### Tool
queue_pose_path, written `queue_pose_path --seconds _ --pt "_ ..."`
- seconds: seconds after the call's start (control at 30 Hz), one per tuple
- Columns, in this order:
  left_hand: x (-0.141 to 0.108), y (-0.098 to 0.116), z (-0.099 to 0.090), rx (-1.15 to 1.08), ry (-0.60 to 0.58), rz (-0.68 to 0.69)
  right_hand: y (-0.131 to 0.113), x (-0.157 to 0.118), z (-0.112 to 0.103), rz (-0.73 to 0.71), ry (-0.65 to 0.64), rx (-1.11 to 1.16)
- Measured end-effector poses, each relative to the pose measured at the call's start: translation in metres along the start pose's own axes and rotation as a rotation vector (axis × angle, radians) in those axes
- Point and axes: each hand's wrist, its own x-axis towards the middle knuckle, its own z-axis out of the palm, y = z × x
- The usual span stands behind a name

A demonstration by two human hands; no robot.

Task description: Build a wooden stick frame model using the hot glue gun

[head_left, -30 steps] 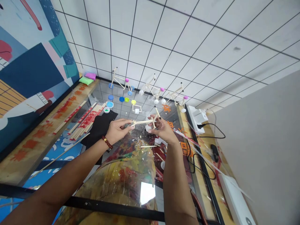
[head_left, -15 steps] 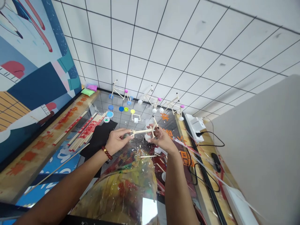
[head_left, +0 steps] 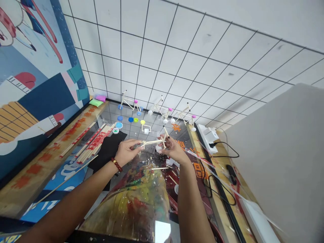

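Wooden stick frame (head_left: 152, 142): gripped in the air between both hands, lying nearly level, with one stick angled up at its right end.
Left hand (head_left: 126, 152): narrow pinch on the frame's left end, with a red bead bracelet (head_left: 116, 164) on the wrist.
Right hand (head_left: 173, 150): fingers curled around the frame's right end, holding it.
Other stick frames (head_left: 129, 102): three, at 12 o'clock, against the tiled wall.
Bottle caps (head_left: 131, 119): blue, green and yellow, at 12 o'clock, nearer.
Bundled sticks (head_left: 93, 143): at 10 o'clock, beside a black cloth (head_left: 107, 148).
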Motion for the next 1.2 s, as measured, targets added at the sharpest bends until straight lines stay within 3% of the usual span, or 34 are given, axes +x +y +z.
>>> queue_pose_path --seconds 0.23,1.2 --pt "0.0014 -0.0028 0.0014 0.000 0.011 0.021 0.0039 0.0020 -0.0032 -0.016 -0.015 0.005" --pt "0.0056 -0.0061 0.0066 -0.139 -0.028 -0.114 -0.0005 0.0022 -0.0054 -0.045 -0.026 -0.020"
